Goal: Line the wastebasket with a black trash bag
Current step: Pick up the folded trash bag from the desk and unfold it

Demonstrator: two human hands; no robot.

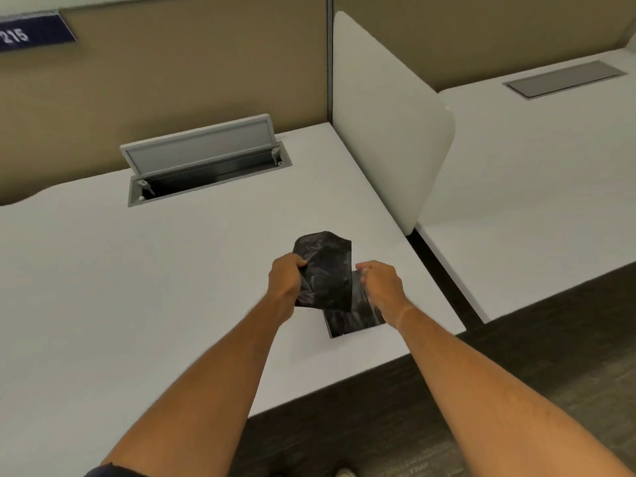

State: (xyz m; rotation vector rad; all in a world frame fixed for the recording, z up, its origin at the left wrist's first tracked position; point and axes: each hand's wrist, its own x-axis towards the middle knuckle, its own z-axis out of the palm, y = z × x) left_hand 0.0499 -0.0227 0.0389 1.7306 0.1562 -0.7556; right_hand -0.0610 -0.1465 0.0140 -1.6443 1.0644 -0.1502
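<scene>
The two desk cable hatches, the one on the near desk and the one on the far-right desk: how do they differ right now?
The near desk hatch has its lid propped open, showing a dark recess; the far-right desk hatch lies shut and flush. The near one sits ahead and left of the hands; the far one lies beyond the white divider. Both are grey, rectangular, and set into white desktops near the back partition.

head view looks steeply down, close over a white desk (137, 270).
</scene>
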